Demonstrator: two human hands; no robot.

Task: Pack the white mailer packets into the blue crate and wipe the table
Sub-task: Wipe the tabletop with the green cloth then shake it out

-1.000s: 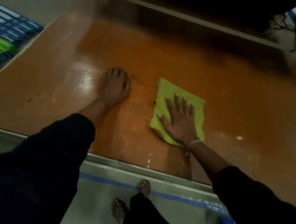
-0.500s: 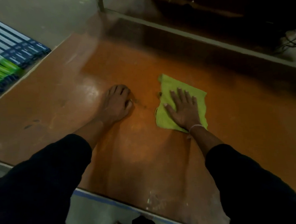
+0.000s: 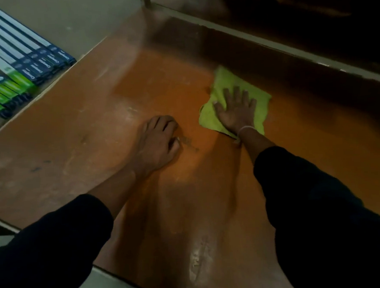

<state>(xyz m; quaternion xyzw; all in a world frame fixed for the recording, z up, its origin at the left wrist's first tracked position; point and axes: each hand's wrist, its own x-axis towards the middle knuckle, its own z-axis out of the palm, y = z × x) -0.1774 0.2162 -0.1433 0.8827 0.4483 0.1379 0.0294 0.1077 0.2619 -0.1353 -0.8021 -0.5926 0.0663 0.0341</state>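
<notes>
Cloth: yellow-green, plain. Surface: orange-brown, pale scuff streaks. Sleeves: black. Boxes: white, navy and green ends. Wristband: white.

A yellow-green cloth is lying spread flat, slightly rumpled at its edges, on the orange-brown desk, towards the far right of the top; the desk is showing a worn, glossy surface with pale scuffs and whitish streaks, and a pale edge is running along its far side; no packets or crate are showing.
</notes>
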